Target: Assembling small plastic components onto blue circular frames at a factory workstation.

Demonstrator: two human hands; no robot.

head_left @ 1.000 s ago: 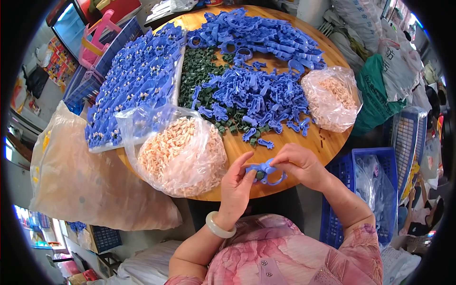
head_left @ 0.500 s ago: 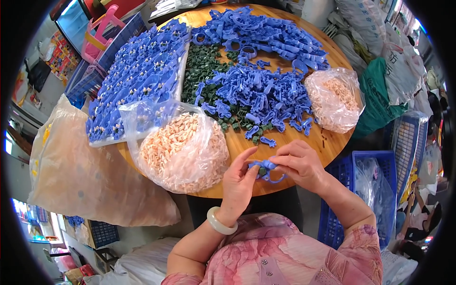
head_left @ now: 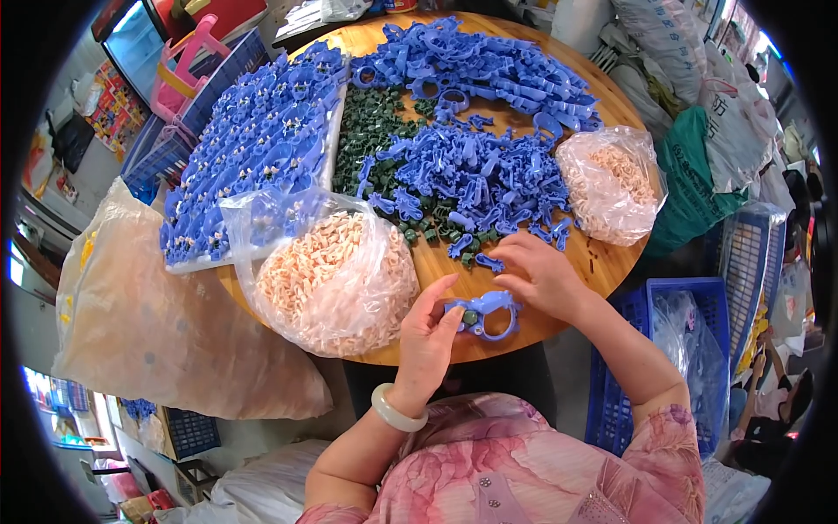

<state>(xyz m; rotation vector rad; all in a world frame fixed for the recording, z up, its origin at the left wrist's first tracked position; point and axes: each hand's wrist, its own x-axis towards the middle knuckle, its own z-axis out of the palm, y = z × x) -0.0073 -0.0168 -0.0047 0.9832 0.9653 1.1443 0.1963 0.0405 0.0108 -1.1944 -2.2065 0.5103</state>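
Observation:
Between the thumb and fingers of my left hand (head_left: 426, 330) is a blue plastic piece (head_left: 491, 316) with a large ring at its right end and a dark green part set into it. My right hand (head_left: 543, 272) is away from that piece, thumb and fingers apart, above the table's near side. Its fingertips are beside a small blue plastic part (head_left: 489, 262) lying on the wood; whether they touch it I cannot tell. Just beyond lies a heap of similar small blue parts (head_left: 480, 175), with many dark green parts (head_left: 371, 127) spread along its left.
Blue ringed pieces (head_left: 489, 65) are piled at the back of the round wooden table (head_left: 428, 349). At left, a white board (head_left: 332, 144) carries rows of blue pieces. Clear bags of pale small parts (head_left: 323, 271) stand near left and right (head_left: 611, 188). A blue crate (head_left: 646, 375) is at right.
My right hand has left the ringed piece and moved up toward the small blue part on the table. The left hand still holds the piece, now slightly further left, its ring more visible.

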